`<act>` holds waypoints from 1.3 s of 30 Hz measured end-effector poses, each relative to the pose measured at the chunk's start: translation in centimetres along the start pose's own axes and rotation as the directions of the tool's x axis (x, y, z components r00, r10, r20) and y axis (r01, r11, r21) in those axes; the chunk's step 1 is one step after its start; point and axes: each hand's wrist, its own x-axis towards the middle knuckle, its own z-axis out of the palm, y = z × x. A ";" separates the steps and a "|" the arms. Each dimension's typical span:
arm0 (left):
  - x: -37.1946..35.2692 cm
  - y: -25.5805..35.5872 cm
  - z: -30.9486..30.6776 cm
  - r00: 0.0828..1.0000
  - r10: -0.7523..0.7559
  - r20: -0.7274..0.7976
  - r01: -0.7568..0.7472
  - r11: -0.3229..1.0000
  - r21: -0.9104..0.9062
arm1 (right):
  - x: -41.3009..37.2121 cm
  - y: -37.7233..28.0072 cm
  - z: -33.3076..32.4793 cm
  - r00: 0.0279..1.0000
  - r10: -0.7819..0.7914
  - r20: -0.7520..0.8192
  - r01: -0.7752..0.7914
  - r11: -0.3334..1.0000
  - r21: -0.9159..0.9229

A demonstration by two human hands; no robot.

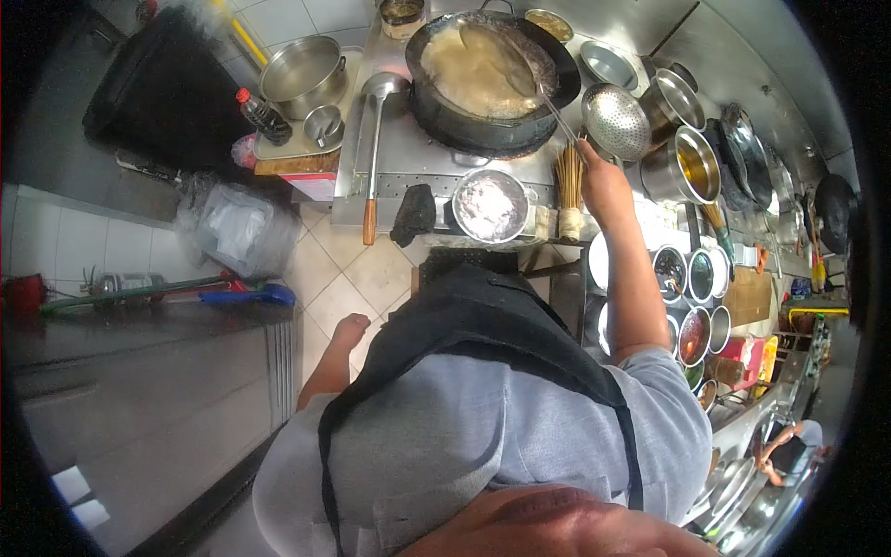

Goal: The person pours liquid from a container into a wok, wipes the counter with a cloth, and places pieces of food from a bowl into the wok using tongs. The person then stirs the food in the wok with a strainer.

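My right hand (605,184) is closed round the handle of a long-handled strainer (555,110). The strainer's head dips into a large black wok (429,111) of pale, foaming liquid (473,79), which partly hides it. Beside that hand are a perforated metal skimmer (615,123) and a bundle of thin bamboo sticks (569,181). My left hand (351,330) hangs low at my side, away from the stove, its fingers curled in with nothing visible in them. A metal bowl of white powder (489,206) sits at the stove's front edge.
A ladle with a wooden handle (373,153) lies left of the wok. Further left stand a steel pot (303,76) and a red-capped bottle (264,117). A pot of yellow oil (682,165) and several seasoning containers (668,271) are at right. Another person (789,450) works far right.
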 end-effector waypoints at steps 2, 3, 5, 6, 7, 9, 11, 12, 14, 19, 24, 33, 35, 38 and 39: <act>1.0 -2.0 0.9 0.999 -0.026 0.034 0.025 0.999 0.034 | 0.8 0.6 0.7 0.999 -0.036 0.016 0.037 0.998 -0.043; 1.4 -2.5 0.9 0.997 -0.047 0.059 0.043 0.997 0.063 | 1.1 0.6 0.8 0.999 -0.031 0.013 0.031 0.999 -0.045; 1.7 -3.5 -0.1 0.955 0.251 0.157 -0.293 0.877 0.380 | 2.2 0.1 1.3 0.999 0.020 0.036 -0.018 0.998 -0.053; 2.0 -4.6 -0.5 0.821 0.461 0.337 -0.564 0.563 0.604 | 1.7 -0.5 0.9 1.000 0.016 -0.024 -0.017 0.999 -0.042; 2.1 -5.7 -0.6 0.822 0.460 0.336 -0.563 0.562 0.606 | 1.5 -0.9 0.4 1.000 0.016 -0.023 -0.017 0.999 -0.040; 2.9 -7.9 0.2 0.929 0.273 0.252 -0.334 0.910 0.245 | 1.0 -1.1 -0.7 0.992 0.077 -0.103 -0.076 0.997 0.007; 1.5 -6.5 -0.5 0.930 0.236 0.282 -0.329 0.878 0.348 | 1.9 -0.5 -0.9 0.987 0.076 -0.141 -0.069 0.996 0.057; 0.5 -4.8 -1.2 0.932 0.207 0.298 -0.328 0.833 0.447 | 2.6 -0.6 -1.3 0.985 0.080 -0.153 -0.073 0.996 0.053; -0.5 -2.5 -1.9 0.934 0.225 0.276 -0.336 0.816 0.470 | 4.8 -0.3 -0.9 0.976 0.057 -0.209 -0.043 0.996 0.074; 1.8 -3.7 -1.0 0.975 0.103 0.196 -0.143 0.969 0.200 | 9.9 2.4 -0.2 0.999 -0.024 -0.045 0.025 0.999 0.022; 2.0 -3.0 -1.2 0.939 0.229 0.256 -0.317 0.864 0.390 | 8.9 2.5 -6.4 1.000 -0.012 0.008 0.011 0.999 0.047; -2.0 1.1 -2.3 0.927 0.267 0.264 -0.375 0.705 0.602 | 8.1 1.0 -7.4 0.991 -0.061 0.120 0.058 0.998 0.030; 3.4 -6.9 0.2 0.837 0.455 0.303 -0.530 0.540 0.654 | 5.1 -0.9 -10.4 0.993 -0.011 0.117 0.015 0.999 -0.032; 4.1 -7.9 0.6 0.875 0.417 0.245 -0.483 0.721 0.497 | 4.1 0.9 -8.7 0.994 -0.090 0.069 0.091 0.996 -0.019; 2.8 -6.1 -0.1 0.939 0.261 0.222 -0.316 0.910 0.268 | 4.5 1.0 -7.7 0.994 -0.087 0.071 0.089 0.996 -0.018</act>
